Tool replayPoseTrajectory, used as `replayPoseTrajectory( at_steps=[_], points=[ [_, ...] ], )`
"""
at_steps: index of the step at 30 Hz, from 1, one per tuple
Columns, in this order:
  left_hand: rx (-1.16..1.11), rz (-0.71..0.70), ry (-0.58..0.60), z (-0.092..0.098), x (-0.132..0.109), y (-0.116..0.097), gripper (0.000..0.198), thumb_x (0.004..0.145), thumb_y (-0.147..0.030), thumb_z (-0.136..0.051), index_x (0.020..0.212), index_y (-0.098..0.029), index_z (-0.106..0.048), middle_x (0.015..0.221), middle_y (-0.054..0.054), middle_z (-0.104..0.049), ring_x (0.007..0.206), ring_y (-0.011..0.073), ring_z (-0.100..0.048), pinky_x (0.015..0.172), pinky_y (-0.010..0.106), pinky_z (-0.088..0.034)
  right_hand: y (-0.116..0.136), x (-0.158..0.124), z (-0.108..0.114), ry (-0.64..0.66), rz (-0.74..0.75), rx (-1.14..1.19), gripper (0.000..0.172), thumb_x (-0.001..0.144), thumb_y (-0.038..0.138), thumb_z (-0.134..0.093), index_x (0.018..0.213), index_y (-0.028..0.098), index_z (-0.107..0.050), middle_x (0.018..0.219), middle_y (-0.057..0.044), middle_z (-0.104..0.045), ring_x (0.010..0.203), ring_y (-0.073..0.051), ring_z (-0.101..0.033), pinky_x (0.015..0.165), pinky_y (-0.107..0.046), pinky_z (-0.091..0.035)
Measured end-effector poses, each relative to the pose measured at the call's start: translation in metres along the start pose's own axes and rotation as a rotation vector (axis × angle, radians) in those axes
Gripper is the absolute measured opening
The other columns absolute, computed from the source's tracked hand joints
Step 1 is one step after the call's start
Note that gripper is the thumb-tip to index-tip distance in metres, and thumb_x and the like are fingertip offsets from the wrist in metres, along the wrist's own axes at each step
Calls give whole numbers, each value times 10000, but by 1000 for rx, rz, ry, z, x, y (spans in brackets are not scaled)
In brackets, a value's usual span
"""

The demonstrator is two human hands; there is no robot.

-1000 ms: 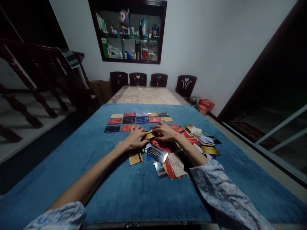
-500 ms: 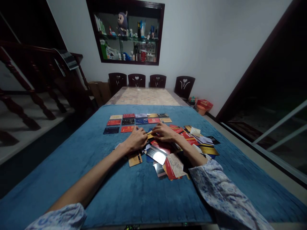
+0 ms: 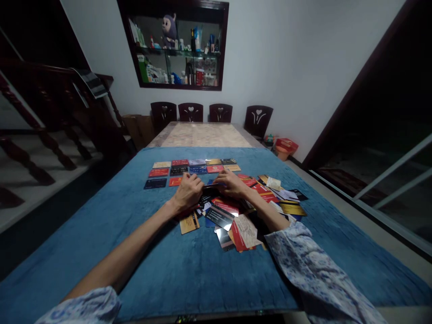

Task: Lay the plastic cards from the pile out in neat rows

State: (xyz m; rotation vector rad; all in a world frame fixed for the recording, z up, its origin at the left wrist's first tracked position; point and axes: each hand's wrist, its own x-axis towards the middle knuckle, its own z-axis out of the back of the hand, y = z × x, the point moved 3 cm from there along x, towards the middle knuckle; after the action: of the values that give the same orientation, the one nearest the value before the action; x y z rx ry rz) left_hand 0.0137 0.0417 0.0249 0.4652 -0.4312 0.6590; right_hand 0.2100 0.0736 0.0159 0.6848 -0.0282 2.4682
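Observation:
My left hand (image 3: 189, 191) and my right hand (image 3: 230, 183) face each other over a loose heap of plastic cards. Between them is a card (image 3: 211, 186), seen nearly edge-on, with the fingers of both hands closed on its ends. Under and in front of the hands lie a dark card with a shiny corner (image 3: 221, 217), a gold card (image 3: 189, 223) and a red card (image 3: 225, 207). Beyond my left hand, cards lie in rows, among them a dark blue card (image 3: 155, 183) and a red card (image 3: 175, 181) partly hidden by that hand.
A blue cloth (image 3: 111, 225) covers the near part of the table; its far part shows a bare stone-look top (image 3: 202, 134). More heaped cards (image 3: 266, 193) spread to the right, under my right forearm. Dark chairs (image 3: 191, 112) stand at the far end.
The card between my hands has tipped from showing a gold face to nearly edge-on and risen slightly. My left hand has shifted a little left and up. The rows look unchanged.

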Motion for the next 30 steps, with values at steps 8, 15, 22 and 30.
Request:
replayPoseTrajectory(
  at_steps=[8,15,22,30],
  points=[
    [-279,268,-46,2,-1,8,172,895,-120,-542,887,-182,-702,882,64,-738,910,242,-573,836,407,-358,0,1,0,-21,-62,59,129,880,188,-587,874,170,-715,829,-64,-697,819,-195,-518,844,-353,-422],
    [-434,446,-91,-8,-4,11,166,871,-130,-594,911,-195,-743,880,48,-731,900,224,-599,864,394,-404,4,4,6,-109,-96,176,116,841,147,-594,833,168,-708,810,-42,-692,816,-185,-533,866,-351,-430],
    [-516,543,-159,-17,-7,13,148,837,-129,-634,867,-201,-760,882,40,-744,872,207,-640,876,363,-471,6,3,5,-184,-168,309,138,788,128,-620,848,174,-735,824,-39,-704,861,-195,-571,837,-331,-459],
    [-563,564,-207,-18,-10,12,156,822,-139,-625,837,-217,-760,882,32,-768,863,204,-676,867,341,-528,5,1,-2,-258,-222,413,216,738,126,-609,906,184,-732,916,-37,-722,895,-199,-641,863,-339,-496]
  ],
)
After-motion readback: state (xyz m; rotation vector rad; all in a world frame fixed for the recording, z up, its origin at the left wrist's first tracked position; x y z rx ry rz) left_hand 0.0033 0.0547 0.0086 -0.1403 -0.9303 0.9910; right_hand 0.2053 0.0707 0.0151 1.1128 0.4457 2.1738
